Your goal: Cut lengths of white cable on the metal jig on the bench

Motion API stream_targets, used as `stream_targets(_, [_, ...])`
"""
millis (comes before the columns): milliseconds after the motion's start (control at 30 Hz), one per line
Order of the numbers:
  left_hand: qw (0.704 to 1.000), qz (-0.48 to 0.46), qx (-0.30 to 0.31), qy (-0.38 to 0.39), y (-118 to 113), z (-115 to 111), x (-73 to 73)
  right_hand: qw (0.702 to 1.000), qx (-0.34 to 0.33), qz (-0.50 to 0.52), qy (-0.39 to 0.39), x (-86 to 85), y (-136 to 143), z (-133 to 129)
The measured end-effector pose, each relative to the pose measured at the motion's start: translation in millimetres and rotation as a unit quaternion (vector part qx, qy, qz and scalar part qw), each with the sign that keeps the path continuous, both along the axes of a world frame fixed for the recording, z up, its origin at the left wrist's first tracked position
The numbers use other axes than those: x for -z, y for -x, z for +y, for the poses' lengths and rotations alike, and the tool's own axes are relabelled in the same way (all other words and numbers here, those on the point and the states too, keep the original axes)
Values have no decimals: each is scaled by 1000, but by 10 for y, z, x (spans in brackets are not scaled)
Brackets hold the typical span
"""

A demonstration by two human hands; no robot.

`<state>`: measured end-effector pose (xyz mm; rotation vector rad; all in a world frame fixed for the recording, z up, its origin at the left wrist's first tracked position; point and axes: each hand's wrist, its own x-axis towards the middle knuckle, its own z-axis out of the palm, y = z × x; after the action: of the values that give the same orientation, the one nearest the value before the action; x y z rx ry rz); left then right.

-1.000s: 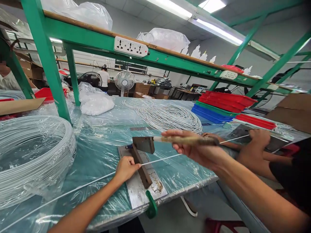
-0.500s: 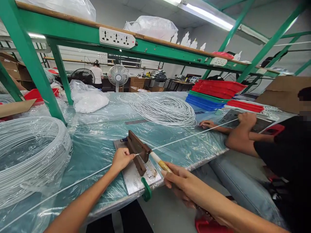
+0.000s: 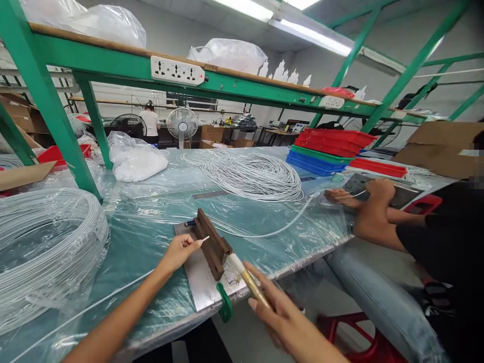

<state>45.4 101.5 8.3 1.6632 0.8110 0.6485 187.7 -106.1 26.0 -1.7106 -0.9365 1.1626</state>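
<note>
Plastic-covered bench (image 3: pixel 136 247); tubing coil (image 3: pixel 93 227) far left. Left hand (image 3: pixel 179 253), nearer the white tube end (image 3: pixel 205 239), pinches it; the tube's long axis runs lower-left to upper-right, crosswise to the lever cutter (image 3: pixel 215 259). Cutter handle (image 3: pixel 252 283) slants down-right into the right hand's (image 3: pixel 289 315) grasp. Loose tube (image 3: pixel 260 236) beyond, apart.

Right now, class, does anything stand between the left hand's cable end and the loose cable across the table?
Yes: the lowered blade, its handle in the right hand, stands between cable end and loose cable.
</note>
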Motion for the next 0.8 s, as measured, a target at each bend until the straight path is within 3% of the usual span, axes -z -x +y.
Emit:
stream_targets(67, [999,12,39,-28,88,-60,-210,993,-31,115,2,-453,-95,97])
stream_targets(167, [986,83,58,-132,249,-181,-528,965,-47,251,-60,-1099,-223,408])
stream_targets(233, [974,122,42,-185,358,-260,-709,945,-53,302,-111,-1397,-292,743])
stream_targets(300, [974,125,34,-188,451,-324,-856,934,-68,317,-149,-1576,-354,1169])
stream_targets(400, [984,96,22,-145,552,-396,-1000,946,-95,249,-184,-1672,-427,1896])
stream_targets(567, [993,58,28,-100,652,-475,-1047,985,-74,88,-131,-1604,-436,2913])
stream_targets(667, [996,37,38,-72,682,-489,-1023,990,-70,60,-108,-1516,-396,3231])
stream_targets(800, [999,-10,27,-38,709,-454,-1023,989,-77,17,-127,-1429,-330,3312])
